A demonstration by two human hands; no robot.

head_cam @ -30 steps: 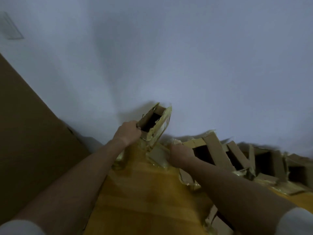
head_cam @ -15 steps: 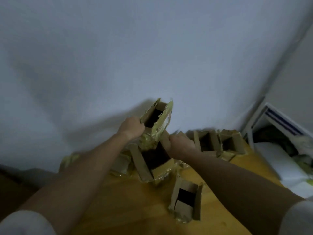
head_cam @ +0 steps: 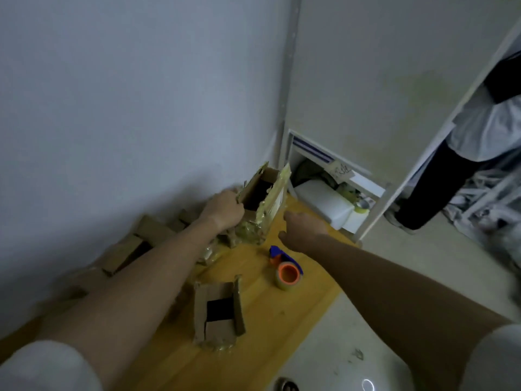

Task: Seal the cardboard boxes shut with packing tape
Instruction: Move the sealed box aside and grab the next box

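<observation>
Nearest, in the lower middle of the frame, a small box point(head_cam: 218, 313) lay on the wooden table point(head_cam: 270, 328) with its flaps open and no fresh tape across the gap; it was not sealed. A little farther, right of centre, the tape dispenser point(head_cam: 286, 270) rested on the table, held by nobody. Above it the right hand point(head_cam: 306, 230) hovered with loose, spread fingers and gripped nothing. Farther, in the middle of the frame, the left hand point(head_cam: 224, 211) gripped the raised box point(head_cam: 260, 201), open at the top. At the left, more boxes point(head_cam: 135, 244) lay in a heap, apparently unsealed. Most of the work seemed left.
</observation>
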